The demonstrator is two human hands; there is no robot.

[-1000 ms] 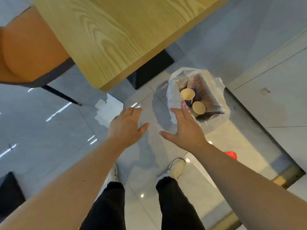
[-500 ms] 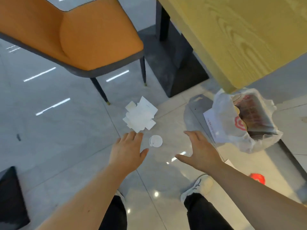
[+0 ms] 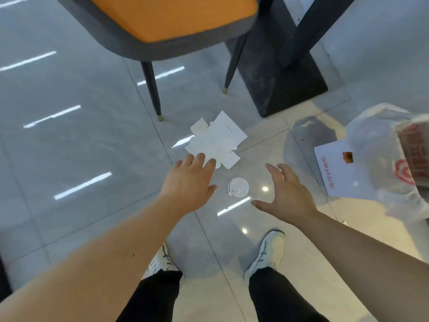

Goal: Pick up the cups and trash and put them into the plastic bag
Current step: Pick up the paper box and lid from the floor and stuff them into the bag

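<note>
A flattened white cardboard box (image 3: 217, 140) lies on the grey tiled floor, and a round white cup lid (image 3: 238, 187) rests just below it. My left hand (image 3: 189, 182) hovers open with its fingertips over the cardboard's near edge. Right of the lid, my right hand (image 3: 286, 194) is spread open and holds nothing. The translucent plastic bag (image 3: 380, 163) stands at the right edge with red print and brown packaging inside; a white paper sheet (image 3: 336, 173) with red text lies against it.
An orange chair (image 3: 167, 17) with dark legs stands above the cardboard. A black table base (image 3: 278, 73) sits to the chair's right. My white shoes (image 3: 269, 252) are on the tiles below my hands.
My view swung left from the bag with the cups to the cardboard and lid. Both open hands came lower toward the floor, the left one reaching the cardboard's edge.
</note>
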